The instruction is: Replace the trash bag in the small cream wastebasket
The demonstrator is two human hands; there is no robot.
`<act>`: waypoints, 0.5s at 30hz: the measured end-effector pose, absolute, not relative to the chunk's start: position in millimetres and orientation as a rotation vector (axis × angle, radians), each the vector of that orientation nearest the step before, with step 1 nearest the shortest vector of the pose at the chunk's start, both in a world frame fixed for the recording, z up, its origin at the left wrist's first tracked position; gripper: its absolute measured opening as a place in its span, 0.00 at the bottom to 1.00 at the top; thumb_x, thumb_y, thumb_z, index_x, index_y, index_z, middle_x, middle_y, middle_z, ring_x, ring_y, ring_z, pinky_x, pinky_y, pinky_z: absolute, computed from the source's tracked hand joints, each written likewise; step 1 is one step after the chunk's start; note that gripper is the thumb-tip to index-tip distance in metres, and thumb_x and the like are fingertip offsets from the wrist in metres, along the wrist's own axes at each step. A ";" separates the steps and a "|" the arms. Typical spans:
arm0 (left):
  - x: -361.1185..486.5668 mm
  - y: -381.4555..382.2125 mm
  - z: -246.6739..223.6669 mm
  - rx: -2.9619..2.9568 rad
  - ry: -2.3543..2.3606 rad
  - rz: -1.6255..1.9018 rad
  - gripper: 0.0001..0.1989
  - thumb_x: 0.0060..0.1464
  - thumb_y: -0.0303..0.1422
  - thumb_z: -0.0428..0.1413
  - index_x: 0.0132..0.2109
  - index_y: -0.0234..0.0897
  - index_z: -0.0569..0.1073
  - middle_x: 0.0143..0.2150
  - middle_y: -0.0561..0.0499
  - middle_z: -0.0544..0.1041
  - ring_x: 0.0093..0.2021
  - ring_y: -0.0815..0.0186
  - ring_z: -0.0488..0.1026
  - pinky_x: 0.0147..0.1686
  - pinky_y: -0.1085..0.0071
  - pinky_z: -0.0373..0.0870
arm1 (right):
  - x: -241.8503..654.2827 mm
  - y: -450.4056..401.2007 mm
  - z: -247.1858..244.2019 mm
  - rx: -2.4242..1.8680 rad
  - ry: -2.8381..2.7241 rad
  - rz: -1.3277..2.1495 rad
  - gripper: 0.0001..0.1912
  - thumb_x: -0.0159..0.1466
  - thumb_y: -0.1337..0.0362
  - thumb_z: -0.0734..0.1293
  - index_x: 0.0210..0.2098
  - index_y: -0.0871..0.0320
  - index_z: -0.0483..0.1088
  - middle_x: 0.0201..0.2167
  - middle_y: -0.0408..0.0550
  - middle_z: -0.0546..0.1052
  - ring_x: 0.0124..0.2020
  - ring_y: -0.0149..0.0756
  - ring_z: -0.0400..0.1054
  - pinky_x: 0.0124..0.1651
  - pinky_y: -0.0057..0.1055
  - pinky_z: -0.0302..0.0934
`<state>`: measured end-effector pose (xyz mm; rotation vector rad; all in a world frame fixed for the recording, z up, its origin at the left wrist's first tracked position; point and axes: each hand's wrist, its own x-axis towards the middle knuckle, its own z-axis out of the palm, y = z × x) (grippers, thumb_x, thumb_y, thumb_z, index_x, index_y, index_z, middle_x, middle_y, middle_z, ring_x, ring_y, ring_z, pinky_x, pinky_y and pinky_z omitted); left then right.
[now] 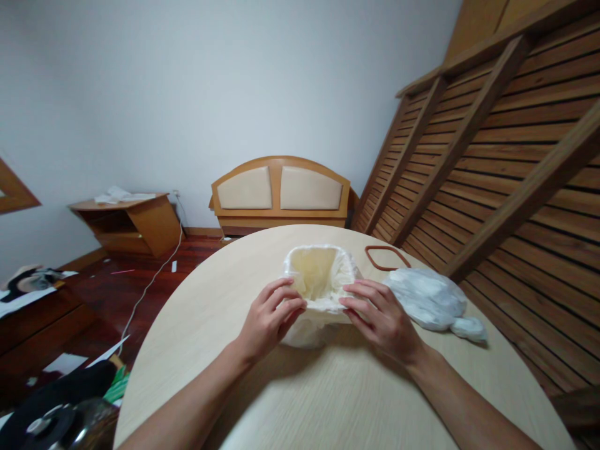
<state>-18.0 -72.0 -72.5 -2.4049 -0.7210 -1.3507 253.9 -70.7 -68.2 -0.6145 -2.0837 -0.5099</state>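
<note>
On the round table stands a small cream trash bin (315, 270) lined with a thin white plastic bag (300, 334). The bag is folded out over the rim and hangs down the outside. My left hand (272, 312) pinches the bag at the near left part of the rim. At the near right part, my right hand (382, 319) has its fingers closed on the same bag edge. Right of the bin lie a brown rounded-square ring (387, 257) and a bundle of white plastic bags (426, 299), both apart from my hands.
The pale wooden table (225, 281) fills the front. A slatted wooden panel (510, 169) leans along the right. Behind are a headboard (281, 212) and a low cabinet (145, 225); a white cable (150, 284) and clutter lie on the floor at left.
</note>
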 end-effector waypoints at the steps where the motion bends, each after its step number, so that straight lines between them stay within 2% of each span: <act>1: -18.1 -71.9 -72.6 -2.404 -0.718 -1.350 0.06 0.62 0.24 0.58 0.45 0.37 0.74 0.41 0.47 0.79 0.55 0.59 0.72 0.52 0.61 0.77 | 253.6 -71.4 -67.5 -0.615 -2.082 -0.510 0.13 0.65 0.71 0.68 0.49 0.55 0.74 0.47 0.50 0.80 0.54 0.43 0.70 0.54 0.42 0.69; 7: -18.0 -74.5 -72.1 -2.396 -0.679 -1.326 0.06 0.62 0.25 0.58 0.46 0.38 0.75 0.40 0.49 0.79 0.53 0.59 0.73 0.51 0.61 0.77 | 246.0 -77.7 -64.2 -0.584 -2.097 -0.526 0.18 0.65 0.67 0.68 0.55 0.57 0.72 0.47 0.51 0.80 0.54 0.44 0.70 0.54 0.42 0.67; 15: -16.5 -77.4 -69.5 -2.410 -0.623 -1.283 0.06 0.63 0.26 0.58 0.46 0.37 0.76 0.40 0.48 0.80 0.53 0.59 0.73 0.51 0.62 0.76 | 241.5 -77.0 -61.5 -0.587 -2.138 -0.490 0.10 0.66 0.73 0.66 0.44 0.54 0.74 0.38 0.45 0.82 0.53 0.41 0.70 0.54 0.40 0.63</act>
